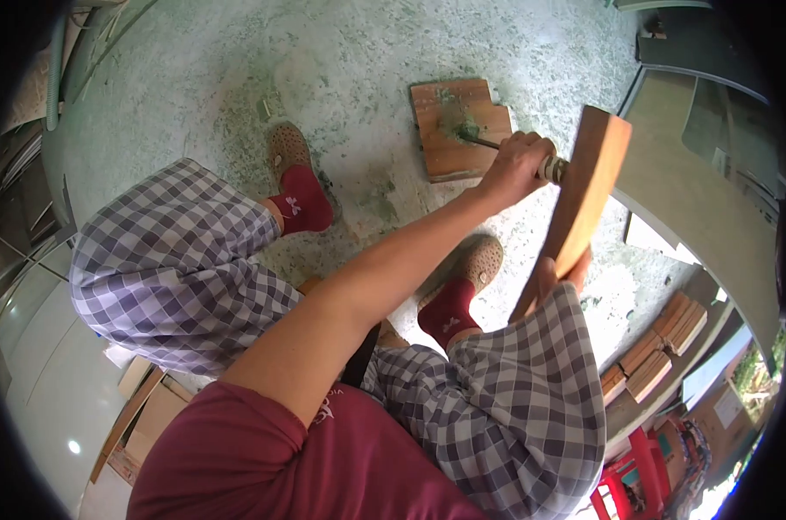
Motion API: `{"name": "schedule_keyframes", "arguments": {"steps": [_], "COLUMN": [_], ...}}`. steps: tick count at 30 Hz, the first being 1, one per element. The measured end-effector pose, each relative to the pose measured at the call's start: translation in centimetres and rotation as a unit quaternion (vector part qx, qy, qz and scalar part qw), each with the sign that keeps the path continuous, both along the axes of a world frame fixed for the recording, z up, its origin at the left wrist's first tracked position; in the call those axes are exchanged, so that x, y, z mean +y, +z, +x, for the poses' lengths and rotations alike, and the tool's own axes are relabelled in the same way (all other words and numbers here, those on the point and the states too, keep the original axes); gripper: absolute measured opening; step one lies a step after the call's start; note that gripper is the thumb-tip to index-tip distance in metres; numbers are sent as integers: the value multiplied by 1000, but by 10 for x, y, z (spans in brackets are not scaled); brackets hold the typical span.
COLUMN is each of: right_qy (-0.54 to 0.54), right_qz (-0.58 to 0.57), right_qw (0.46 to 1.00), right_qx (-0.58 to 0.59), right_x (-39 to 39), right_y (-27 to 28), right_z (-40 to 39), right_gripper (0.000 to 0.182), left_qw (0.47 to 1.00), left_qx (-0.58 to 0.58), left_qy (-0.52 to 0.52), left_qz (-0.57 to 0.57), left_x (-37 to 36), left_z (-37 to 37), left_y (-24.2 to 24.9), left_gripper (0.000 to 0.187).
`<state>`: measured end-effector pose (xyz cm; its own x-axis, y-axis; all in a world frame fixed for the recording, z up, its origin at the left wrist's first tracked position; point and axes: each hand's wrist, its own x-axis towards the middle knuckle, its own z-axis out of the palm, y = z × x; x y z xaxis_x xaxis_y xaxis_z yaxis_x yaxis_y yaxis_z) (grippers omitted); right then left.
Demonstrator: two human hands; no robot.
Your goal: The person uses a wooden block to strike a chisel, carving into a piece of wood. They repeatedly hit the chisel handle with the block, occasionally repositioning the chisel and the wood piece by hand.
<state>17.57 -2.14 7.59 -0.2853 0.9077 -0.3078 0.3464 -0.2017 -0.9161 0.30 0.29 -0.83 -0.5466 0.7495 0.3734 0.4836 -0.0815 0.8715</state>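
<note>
My left hand is closed round the handle of a chisel, whose thin metal shaft points left. Its tip rests at a dark greenish patch on a wooden block, which lies on the floor and has a stepped corner. My right hand, partly hidden behind my knee, grips the lower part of a long wooden bat. The bat's wide end is raised, right beside the butt of the chisel handle.
Brown clogs are on my feet on the stained floor. A grey panel stands at the right. Stacked wood pieces and a red plastic stool are at lower right. Boards lie at lower left.
</note>
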Motion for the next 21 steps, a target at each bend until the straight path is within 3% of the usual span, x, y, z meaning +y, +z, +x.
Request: {"name": "schedule_keyframes", "arguments": {"steps": [2,4,5,8,15,19,20,21], "right_qy": [-47,76,39,50,-20,-25,-54,-83], "right_qz": [-17,185,177,211,74,89,51,13], "right_qw": [999,971,971,970,996,995,997,996], "right_qx": [11,132,153,112,44,35,19,2], "right_x": [-4,16,5,8,2,-4,-5,-5], "right_y": [14,-4,12,9,-6,-3,-3,-4], "right_z": [5,23,11,17,30,29,34,36], "right_gripper": [92,91,93,95,101,104,87,83], "left_qw": [999,999,999,1000,998,997,997,997], "left_qx": [-8,-32,-33,-27,-51,-64,-63,-69], "left_qy": [-28,-8,-10,16,-21,-34,-34,-35], "left_qz": [-14,-32,-32,-6,18,3,2,-2], "left_x": [-5,-3,-2,1,-12,-12,-11,-10], "left_z": [-4,-2,-2,-7,-4,-4,-7,-10], "left_y": [0,6,7,15,21,22,22,21], "left_gripper": [32,32,32,31,33,32,32,32]}}
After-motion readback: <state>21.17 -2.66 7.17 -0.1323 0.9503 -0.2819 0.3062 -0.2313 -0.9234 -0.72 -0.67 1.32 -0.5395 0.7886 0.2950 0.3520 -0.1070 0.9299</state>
